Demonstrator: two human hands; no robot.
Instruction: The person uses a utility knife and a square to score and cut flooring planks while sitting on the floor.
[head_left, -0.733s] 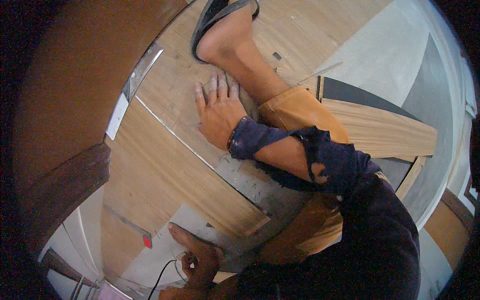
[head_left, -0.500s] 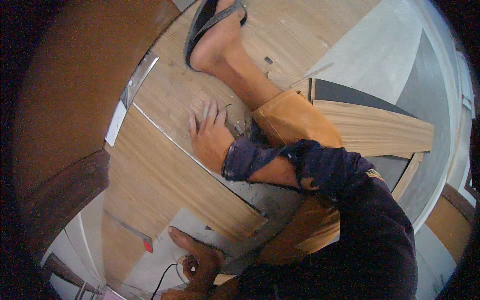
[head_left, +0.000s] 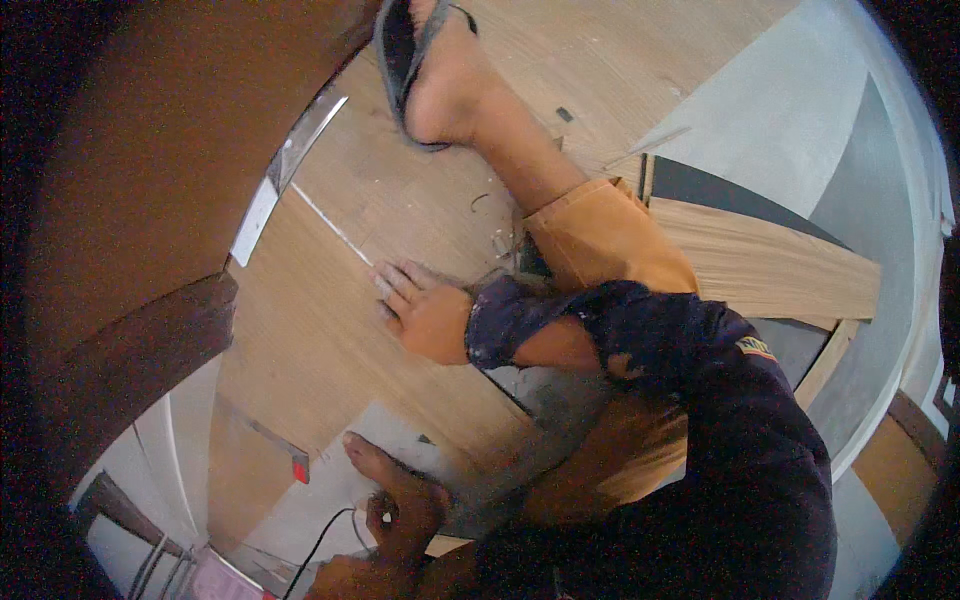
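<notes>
My right hand (head_left: 425, 315) lies palm down near the middle of the view, fingers spread over the long edge of a wood-look floor plank (head_left: 300, 310). A thin pale seam (head_left: 335, 225) runs along that edge up to the fingertips, and the hand covers part of it. Toward my knee, a dark gap beside the plank shows the grey underfloor. At the lower left, my left hand (head_left: 385, 515) is curled in shadow beside my bare foot (head_left: 385, 465). Its fingers bend into a ring; whatever they hold is unclear. A black cable (head_left: 318, 550) curves close by.
Loose planks (head_left: 770, 260) lie at the right on grey flooring. My sandalled foot (head_left: 430, 90) rests on laid boards at the top. Small debris (head_left: 500, 240) is scattered near my knee. A brown panel (head_left: 150, 180) borders the left; a red-ended strip (head_left: 300, 468) lies lower left.
My right hand has moved down from the boards beyond the seam onto the plank's edge. The view has shifted slightly. My left hand stays curled at the lower left.
</notes>
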